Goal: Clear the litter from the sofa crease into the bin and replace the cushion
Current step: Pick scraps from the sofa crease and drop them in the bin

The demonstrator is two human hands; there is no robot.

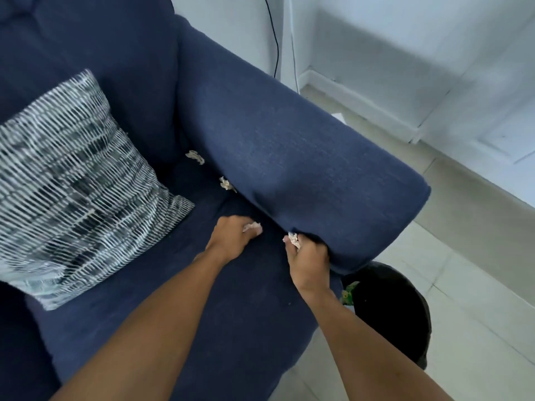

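On the navy sofa, left hand and right hand each clutch paper.

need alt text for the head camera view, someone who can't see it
Both hands, left hand and right hand, each pinch a crumpled paper scrap at the navy fabric sofa crease. Two more scraps remain, beside a striped cushion; a black round bin waits below the armrest.

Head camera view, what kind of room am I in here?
Probably a home living room: a navy fabric sofa with a patterned throw cushion, a black bin on the tiled floor.
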